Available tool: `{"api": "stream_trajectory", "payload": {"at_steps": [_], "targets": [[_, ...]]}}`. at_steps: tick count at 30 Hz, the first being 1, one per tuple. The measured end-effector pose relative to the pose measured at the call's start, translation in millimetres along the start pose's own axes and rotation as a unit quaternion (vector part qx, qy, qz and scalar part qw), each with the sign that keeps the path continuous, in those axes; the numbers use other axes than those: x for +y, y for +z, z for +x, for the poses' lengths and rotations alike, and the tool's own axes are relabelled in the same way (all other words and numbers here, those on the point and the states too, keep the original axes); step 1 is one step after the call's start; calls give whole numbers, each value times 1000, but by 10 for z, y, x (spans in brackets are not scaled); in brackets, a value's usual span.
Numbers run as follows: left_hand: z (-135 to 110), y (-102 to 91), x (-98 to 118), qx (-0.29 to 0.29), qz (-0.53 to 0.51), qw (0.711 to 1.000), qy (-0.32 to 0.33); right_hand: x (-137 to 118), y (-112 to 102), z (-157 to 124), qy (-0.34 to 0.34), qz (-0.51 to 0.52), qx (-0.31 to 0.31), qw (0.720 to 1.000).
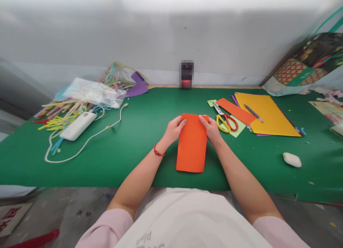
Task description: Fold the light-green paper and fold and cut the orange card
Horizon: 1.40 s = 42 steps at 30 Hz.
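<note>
A folded sheet of orange paper (192, 144) is held up over the green table, its long sides running toward me. My left hand (173, 129) pinches its far left corner, thumb on top. At the far right corner my right hand (211, 129) grips the same paper, thumb also on top; the fingers beneath are partly hidden. To the right of that hand lie scissors (224, 120) with one yellow and one red handle. They rest by an orange paper strip (235, 111) and a pale green paper piece (235, 128).
Yellow paper sheets (276, 115) with a grey pen (253, 113) lie at right, near a white rounded object (292, 159). At left are a white power bank (78, 125), its cable (88, 145), a plastic bag (93, 92) and colourful strips (57, 121). A patterned bag (300, 71) stands back right.
</note>
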<state>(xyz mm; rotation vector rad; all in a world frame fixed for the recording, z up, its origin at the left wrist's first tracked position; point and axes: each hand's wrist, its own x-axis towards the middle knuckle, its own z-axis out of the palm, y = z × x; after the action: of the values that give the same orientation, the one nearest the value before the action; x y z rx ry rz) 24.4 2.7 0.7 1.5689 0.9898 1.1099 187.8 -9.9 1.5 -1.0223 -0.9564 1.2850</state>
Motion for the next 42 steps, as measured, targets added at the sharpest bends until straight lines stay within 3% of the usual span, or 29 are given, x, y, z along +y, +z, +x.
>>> {"api": "stream_trajectory", "payload": {"at_steps": [13, 20, 29, 36, 42], "targets": [[2, 2, -26, 0, -58, 998, -12, 4, -10, 2, -4, -37, -1, 999], [7, -7, -67, 4, -27, 999, 18, -22, 2, -12, -6, -40, 13, 999], [-1, 13, -33, 2, -17, 1000, 4, -43, -14, -35, -38, -102, -6, 994], [-5, 10, 3, 52, 61, 997, 1, -15, -18, -18, -60, -150, -5, 987], [3, 10, 27, 53, 72, 996, 20, -37, -2, -38, -69, -158, 3, 985]]}}
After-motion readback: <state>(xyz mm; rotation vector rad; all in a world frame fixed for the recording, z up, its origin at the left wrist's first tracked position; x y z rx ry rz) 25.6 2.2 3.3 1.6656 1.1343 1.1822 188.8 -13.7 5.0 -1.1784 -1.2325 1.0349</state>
